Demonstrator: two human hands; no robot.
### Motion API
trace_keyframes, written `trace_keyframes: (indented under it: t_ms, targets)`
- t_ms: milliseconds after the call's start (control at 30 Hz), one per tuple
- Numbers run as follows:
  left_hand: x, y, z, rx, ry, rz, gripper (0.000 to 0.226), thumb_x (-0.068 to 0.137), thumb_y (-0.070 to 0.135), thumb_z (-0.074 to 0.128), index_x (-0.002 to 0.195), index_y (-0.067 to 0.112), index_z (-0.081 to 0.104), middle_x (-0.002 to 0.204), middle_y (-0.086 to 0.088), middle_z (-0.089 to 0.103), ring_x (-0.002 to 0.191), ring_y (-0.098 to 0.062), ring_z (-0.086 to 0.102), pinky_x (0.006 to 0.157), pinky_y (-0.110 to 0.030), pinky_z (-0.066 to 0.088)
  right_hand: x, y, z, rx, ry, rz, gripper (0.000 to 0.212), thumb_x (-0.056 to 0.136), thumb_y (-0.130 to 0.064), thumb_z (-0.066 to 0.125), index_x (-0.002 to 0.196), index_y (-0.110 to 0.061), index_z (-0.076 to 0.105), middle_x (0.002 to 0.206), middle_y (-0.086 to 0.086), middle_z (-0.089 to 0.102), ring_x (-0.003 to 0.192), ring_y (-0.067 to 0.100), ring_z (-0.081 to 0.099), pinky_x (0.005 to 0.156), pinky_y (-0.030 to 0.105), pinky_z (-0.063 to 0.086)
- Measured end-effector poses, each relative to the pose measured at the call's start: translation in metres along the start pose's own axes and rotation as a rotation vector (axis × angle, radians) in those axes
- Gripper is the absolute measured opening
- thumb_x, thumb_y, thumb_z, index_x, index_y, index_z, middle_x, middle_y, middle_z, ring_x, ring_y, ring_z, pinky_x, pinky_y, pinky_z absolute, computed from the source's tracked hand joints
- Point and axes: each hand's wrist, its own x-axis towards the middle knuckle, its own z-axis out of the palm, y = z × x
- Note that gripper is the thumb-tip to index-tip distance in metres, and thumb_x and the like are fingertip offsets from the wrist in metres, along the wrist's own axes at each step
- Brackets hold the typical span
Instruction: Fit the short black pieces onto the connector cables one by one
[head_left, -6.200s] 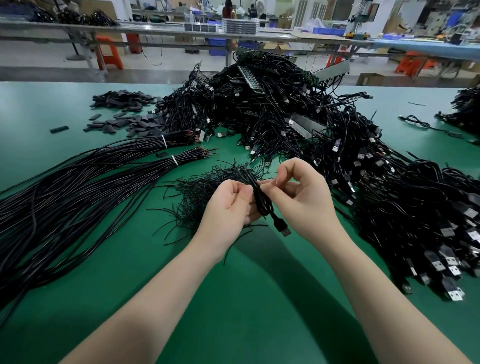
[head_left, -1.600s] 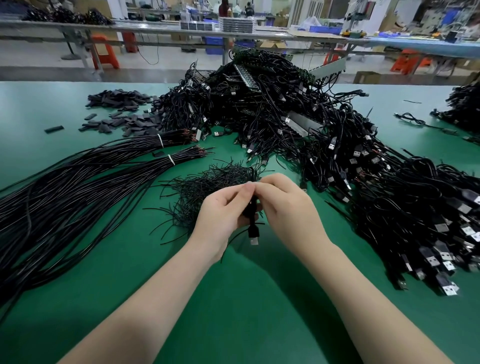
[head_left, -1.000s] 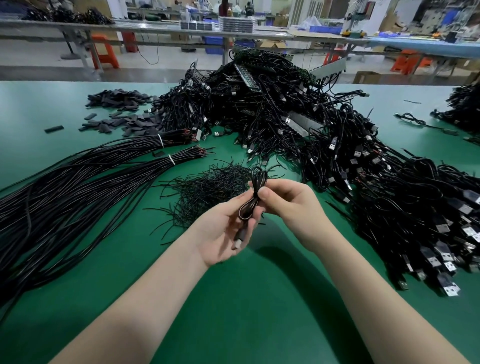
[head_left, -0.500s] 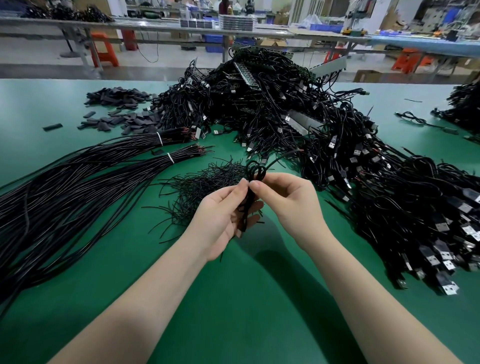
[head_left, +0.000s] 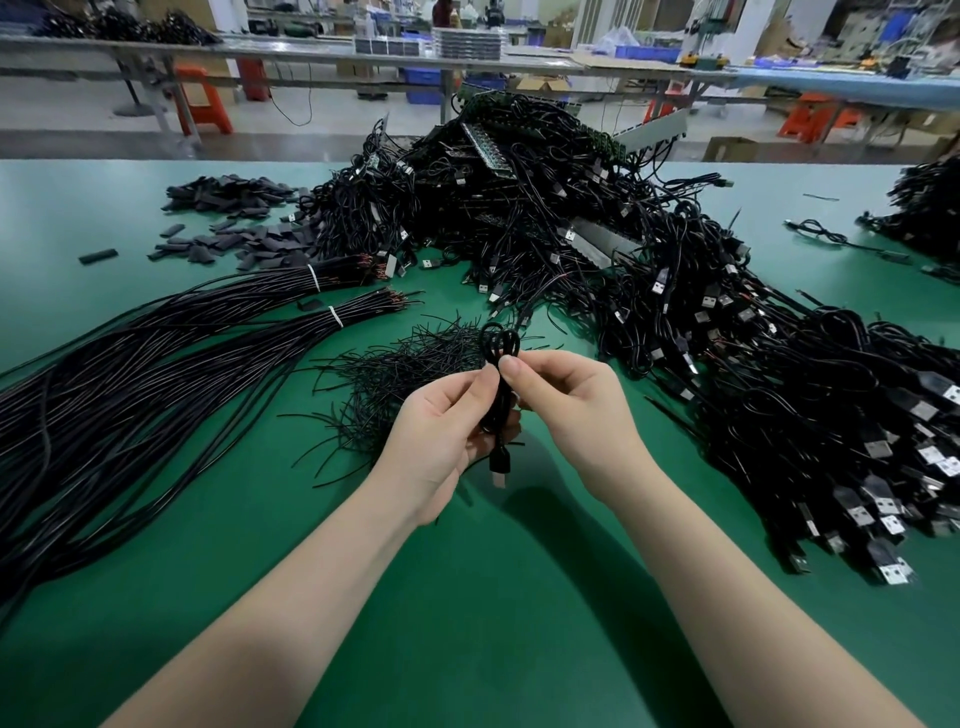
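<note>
Head view shows left hand and right hand pinching one coiled cable above the green surface, while big piles of cables apparently await fitting.

cable bundle cut off left, far benches blurred

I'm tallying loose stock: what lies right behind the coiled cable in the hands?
Behind the coiled cable, pinched by left hand and right hand, lies a heap of thin black ties on the green mat. The hands cover its near edge.
</note>
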Motion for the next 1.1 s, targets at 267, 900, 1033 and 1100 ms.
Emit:
trace_keyframes:
  t_ms: [267,900,1033,1100]
  targets:
    - [-0.0008,-0.0027,0.0004,-0.064,0.003,-0.015,0.034,0.083,0.036,0.061,0.102,0.010,0.070,0.088,-0.003,0.074,0.081,-0.013,0.070,0.070,-0.027,0.057,-0.0029,0.0007,0.0081,0.013,0.005,0.019,0.013,0.093,-0.015,0.063,0.088,-0.022,0.074,0.081,0.000,0.071,0.075,0.010,0.061,0.073,0.028,0.054]
    - [0.0018,-0.0029,-0.0003,-0.181,0.031,-0.126,0.022,0.075,0.033,0.068,0.083,0.017,0.081,0.082,-0.001,0.074,0.066,-0.007,0.066,0.061,-0.020,0.054,-0.0032,0.0074,0.0085,0.011,-0.051,-0.034,0.017,0.095,-0.014,0.060,0.084,-0.017,0.073,0.071,-0.004,0.061,0.067,0.004,0.051,0.065,0.016,0.045]
    - [0.0022,-0.0036,-0.0011,-0.135,0.061,-0.084,0.028,0.075,0.037,0.068,0.087,0.014,0.080,0.094,-0.009,0.074,0.080,-0.014,0.067,0.073,-0.027,0.056,-0.0020,0.0079,0.0094,0.026,-0.040,-0.014,0.016,0.094,-0.014,0.062,0.087,-0.023,0.072,0.077,-0.009,0.068,0.071,0.001,0.057,0.070,0.015,0.048]
    - [0.0016,-0.0047,0.0007,-0.152,0.063,-0.064,0.029,0.078,0.035,0.067,0.088,0.012,0.079,0.093,-0.009,0.074,0.082,-0.015,0.068,0.073,-0.027,0.057,-0.0016,0.0099,0.0101,0.039,-0.017,-0.015,0.021,0.094,-0.013,0.062,0.081,-0.026,0.073,0.077,-0.009,0.068,0.072,0.002,0.058,0.069,0.016,0.049]
